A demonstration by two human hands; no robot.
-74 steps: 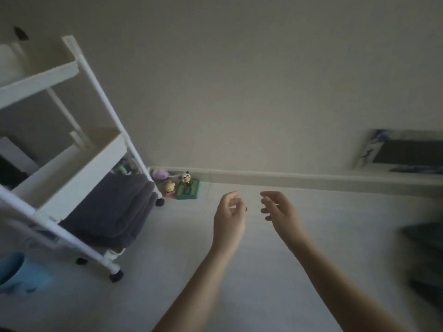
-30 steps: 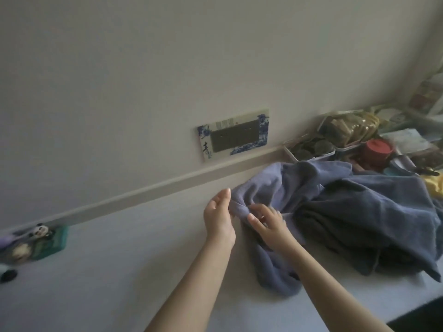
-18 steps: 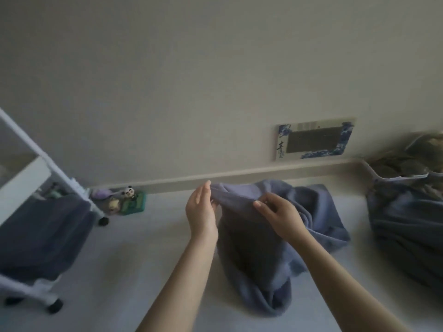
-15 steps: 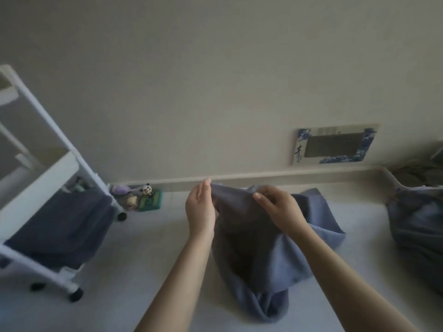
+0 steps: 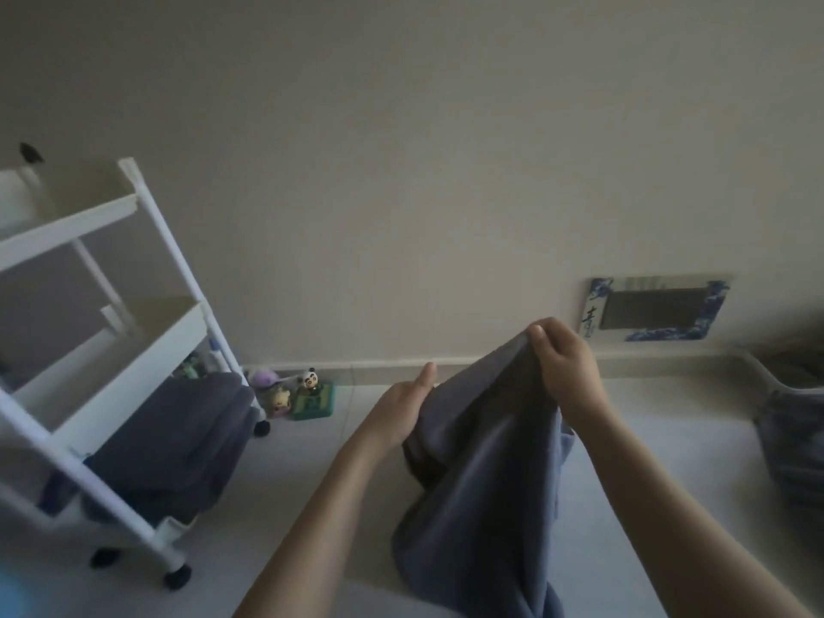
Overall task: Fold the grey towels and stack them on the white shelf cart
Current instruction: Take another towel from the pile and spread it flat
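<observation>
partly hidden, my left hand (image 5: 403,410) has its fingers tucked behind the grey towel (image 5: 481,475), thumb up, holding its edge. my right hand (image 5: 564,359) pinches the top fold, lifting soft cloth above the floor (image 5: 312,506); its lower end runs out of frame. folded towels (image 5: 178,439) sit on the white shelf cart (image 5: 147,350) bottom tier. blurry grey heap (image 5: 793,443) at the floor's right edge is cut off.

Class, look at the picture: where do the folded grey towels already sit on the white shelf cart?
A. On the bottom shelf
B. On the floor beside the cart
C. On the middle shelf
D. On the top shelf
A: the folded grey towels lie on the lowest tier of the white shelf cart, just above its wheels; the two upper shelves show none.
</observation>
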